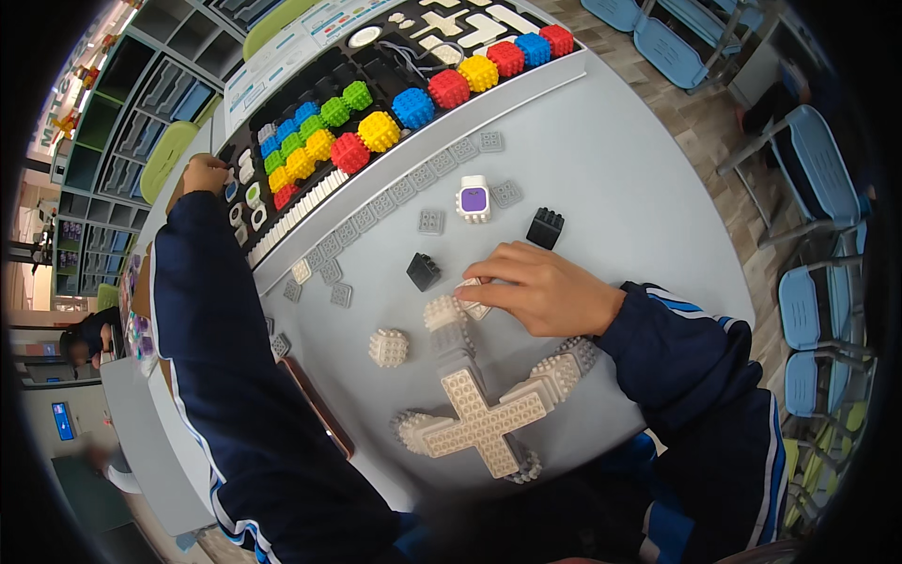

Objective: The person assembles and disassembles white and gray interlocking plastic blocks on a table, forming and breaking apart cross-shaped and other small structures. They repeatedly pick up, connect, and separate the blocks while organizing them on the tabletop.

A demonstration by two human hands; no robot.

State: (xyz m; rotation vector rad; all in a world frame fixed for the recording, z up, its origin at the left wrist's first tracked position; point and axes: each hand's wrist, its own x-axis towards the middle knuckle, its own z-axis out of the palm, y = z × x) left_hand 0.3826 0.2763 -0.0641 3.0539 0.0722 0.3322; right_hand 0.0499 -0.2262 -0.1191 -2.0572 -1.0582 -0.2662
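My right hand (540, 287) is closed, pinching a white square plate (477, 305) between thumb and fingers. The plate is right beside the upper end of a white brick build (489, 418), which has a studded cross on top and arms of knobby blocks. My left hand (204, 174) reaches far out to the left end of a long parts box (413, 141). Its fingers are curled at the black tray, and what they grip is hidden. A white knobby block (388, 348) lies left of the build. Two black blocks, one at left (424, 272) and one at right (545, 227), lie beyond my right hand.
Red, yellow, blue and green knobby blocks (379, 132) fill the box. Grey square plates (402, 191) line its near side. A white module with a purple face (474, 199) stands mid-table. A reddish-brown flat object (318, 409) lies by my left sleeve. Blue chairs (816, 169) stand at right.
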